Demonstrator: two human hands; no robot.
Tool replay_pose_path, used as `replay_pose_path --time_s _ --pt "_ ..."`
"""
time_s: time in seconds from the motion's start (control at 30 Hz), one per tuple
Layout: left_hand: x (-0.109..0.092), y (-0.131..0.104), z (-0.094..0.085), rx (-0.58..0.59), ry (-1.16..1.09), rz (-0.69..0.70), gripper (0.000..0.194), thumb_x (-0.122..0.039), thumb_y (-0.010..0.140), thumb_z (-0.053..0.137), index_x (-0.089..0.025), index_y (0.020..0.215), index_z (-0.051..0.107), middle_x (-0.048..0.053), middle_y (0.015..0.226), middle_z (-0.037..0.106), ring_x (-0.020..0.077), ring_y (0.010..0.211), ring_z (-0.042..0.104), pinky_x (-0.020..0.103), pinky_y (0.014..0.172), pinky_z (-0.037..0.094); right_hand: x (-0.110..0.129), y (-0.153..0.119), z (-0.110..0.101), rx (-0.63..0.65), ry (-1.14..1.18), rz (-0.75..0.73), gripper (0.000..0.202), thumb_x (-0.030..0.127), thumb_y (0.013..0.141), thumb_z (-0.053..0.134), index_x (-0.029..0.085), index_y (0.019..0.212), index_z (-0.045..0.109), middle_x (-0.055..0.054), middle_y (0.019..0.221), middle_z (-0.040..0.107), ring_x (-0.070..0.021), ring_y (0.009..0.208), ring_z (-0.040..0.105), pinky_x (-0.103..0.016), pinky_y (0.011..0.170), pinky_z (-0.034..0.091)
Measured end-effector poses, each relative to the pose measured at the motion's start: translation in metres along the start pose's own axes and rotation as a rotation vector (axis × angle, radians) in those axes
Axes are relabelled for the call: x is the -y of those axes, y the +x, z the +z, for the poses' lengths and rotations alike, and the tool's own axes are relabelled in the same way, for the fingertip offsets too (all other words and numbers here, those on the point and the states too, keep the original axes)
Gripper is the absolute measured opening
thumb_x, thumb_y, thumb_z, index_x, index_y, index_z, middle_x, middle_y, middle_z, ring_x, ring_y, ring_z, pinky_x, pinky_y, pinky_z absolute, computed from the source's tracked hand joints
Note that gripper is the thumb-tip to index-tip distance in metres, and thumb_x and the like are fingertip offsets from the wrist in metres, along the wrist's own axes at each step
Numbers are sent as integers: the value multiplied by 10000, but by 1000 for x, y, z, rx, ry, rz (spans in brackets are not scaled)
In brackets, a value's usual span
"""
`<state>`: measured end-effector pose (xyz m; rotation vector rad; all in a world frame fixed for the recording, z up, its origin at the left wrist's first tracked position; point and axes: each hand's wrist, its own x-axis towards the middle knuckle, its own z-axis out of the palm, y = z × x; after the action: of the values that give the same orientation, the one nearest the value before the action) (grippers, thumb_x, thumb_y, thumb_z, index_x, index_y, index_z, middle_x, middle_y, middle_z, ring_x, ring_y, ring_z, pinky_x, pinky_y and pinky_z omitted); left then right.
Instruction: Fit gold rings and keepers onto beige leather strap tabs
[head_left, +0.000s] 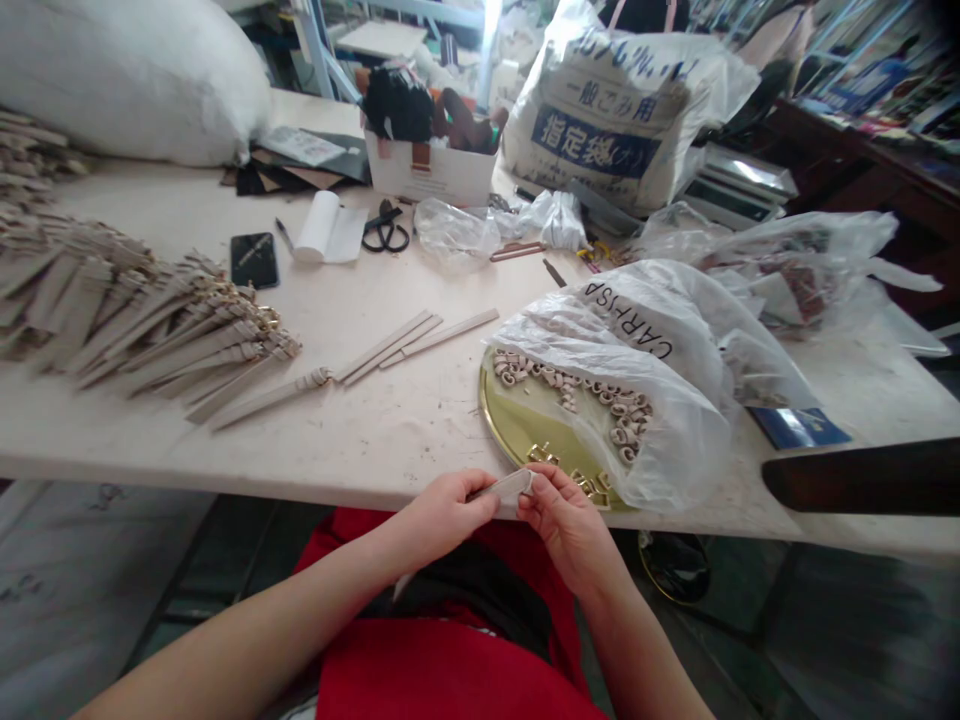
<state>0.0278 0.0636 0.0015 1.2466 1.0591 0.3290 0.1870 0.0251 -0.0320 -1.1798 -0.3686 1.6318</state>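
Observation:
Just in front of the table's edge, my left hand is closed round a flat beige strap. The fingers of my right hand pinch the strap's other end; whether a small part is also between them is hidden. Close beyond my right hand lies a round gold tray. Gold buckles sit at its near side, and many small beige loops lie farther back on it. A clear plastic bag covers part of the tray. Several loose straps rest on the table beyond my left hand.
At left is a large pile of straps with buckles. Farther back are a phone, a paper roll, black scissors, a white box and a big printed sack. A dark bar juts in at right.

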Motion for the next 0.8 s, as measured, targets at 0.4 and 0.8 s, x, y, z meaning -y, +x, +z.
replay_pose_path --time_s 0.4,0.8 --pt "9 -4 -1 88 361 99 244 -303 792 407 -163 713 591 15 615 573 126 557 484 217 541 327 -6 -8 -7 97 -524 -80 283 387 654 694 165 814 624 24 571 576 -112 547 508 -245 564 408" --pt "19 -17 -7 139 -125 5 537 -448 833 391 -135 1268 374 -83 491 335 68 433 308 170 402 213 -2 -5 -3 136 -706 -268 225 410 791 535 187 816 544 10 647 553 -129 583 519 -257 589 418"
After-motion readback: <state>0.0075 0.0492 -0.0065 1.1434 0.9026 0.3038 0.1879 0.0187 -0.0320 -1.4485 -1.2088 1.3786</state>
